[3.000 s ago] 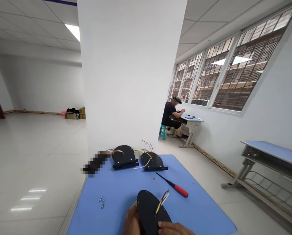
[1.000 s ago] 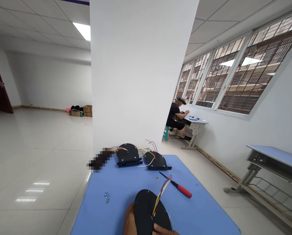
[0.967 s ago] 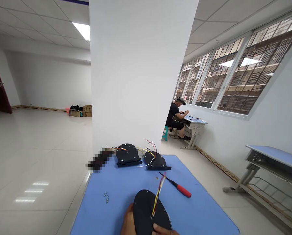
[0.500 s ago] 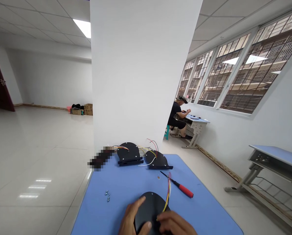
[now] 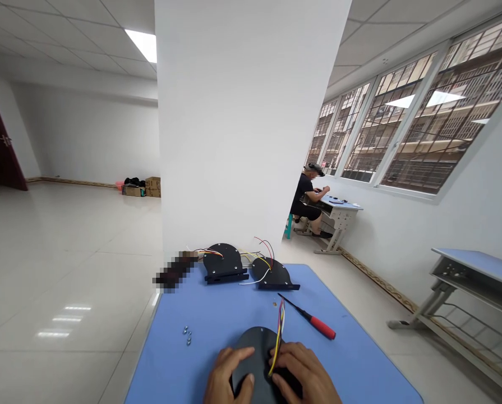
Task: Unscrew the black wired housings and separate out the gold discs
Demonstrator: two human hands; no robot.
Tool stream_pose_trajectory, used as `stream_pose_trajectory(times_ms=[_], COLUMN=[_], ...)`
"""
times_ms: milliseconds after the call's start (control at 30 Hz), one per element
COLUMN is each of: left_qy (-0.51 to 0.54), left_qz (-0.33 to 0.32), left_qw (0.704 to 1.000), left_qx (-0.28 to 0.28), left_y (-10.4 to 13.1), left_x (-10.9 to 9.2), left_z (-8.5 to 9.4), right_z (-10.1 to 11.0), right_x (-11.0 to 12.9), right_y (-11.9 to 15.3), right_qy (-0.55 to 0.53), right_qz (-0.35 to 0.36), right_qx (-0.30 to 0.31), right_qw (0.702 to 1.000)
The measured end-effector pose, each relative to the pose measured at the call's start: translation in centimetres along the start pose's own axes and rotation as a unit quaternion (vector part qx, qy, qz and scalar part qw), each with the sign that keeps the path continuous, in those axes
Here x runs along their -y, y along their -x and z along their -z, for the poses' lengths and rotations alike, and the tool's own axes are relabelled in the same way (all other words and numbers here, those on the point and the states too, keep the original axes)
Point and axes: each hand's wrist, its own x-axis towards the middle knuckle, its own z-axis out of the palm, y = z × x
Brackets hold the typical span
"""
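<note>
A black round housing [image 5: 257, 342] lies on the blue tabletop in front of me, a bundle of thin coloured wires [image 5: 279, 331] rising from its face. My left hand [image 5: 229, 377] grips its left side, thumb and fingers bent over the top. On the right side, my right hand [image 5: 304, 371] is curled over the housing, fingertips against the base of the wires. Past it lies a red-handled screwdriver [image 5: 321, 326], its dark shaft pointing away. Several small screws [image 5: 187, 335] are scattered to the left of the housing.
Two black D-shaped housings [image 5: 223, 262] with loose wires stand at the back of the blue table [image 5: 170, 314], near a white pillar [image 5: 246, 123]. A blurred dark object [image 5: 175, 274] is at the back-left corner. A person [image 5: 309, 193] sits at a farther desk; another desk [image 5: 478, 264] stands right.
My right hand has opened out from a pinch at the wire base and spread farther over the housing's right side. The wires now stand more upright, leaning less to the right.
</note>
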Motion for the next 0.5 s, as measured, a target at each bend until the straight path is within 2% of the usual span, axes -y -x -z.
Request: stream_pose_trajectory(times_ms=[100, 200, 267, 367, 500], left_qy=[-0.015, -0.064, -0.112, -0.165, -0.198], left_qz=[0.002, 0.050, 0.086, 0.100, 0.123], left_qw=[0.998, 0.988, 0.979, 0.967, 0.953], left_qx=[0.064, 0.128, 0.145, 0.164, 0.192], left_y=[-0.5, -1.3, -1.7, -2.0, -2.1], left_x=[-0.5, -2.5, -4.2, -5.8, -5.7], left_z=[0.1, 0.3, 0.5, 0.6, 0.5], right_z=[-0.8, -1.2, -1.1, -0.7, -0.7], right_x=[0.2, 0.3, 0.3, 0.1, 0.2], right_y=[-0.4, -1.1, -1.6, -2.2, -3.0], right_qy=[-0.100, -0.145, -0.179, -0.229, -0.265], right_qz=[-0.108, -0.190, -0.213, -0.226, -0.231], right_qx=[0.059, 0.095, 0.103, 0.109, 0.105], right_qw=[0.987, 0.966, 0.955, 0.941, 0.930])
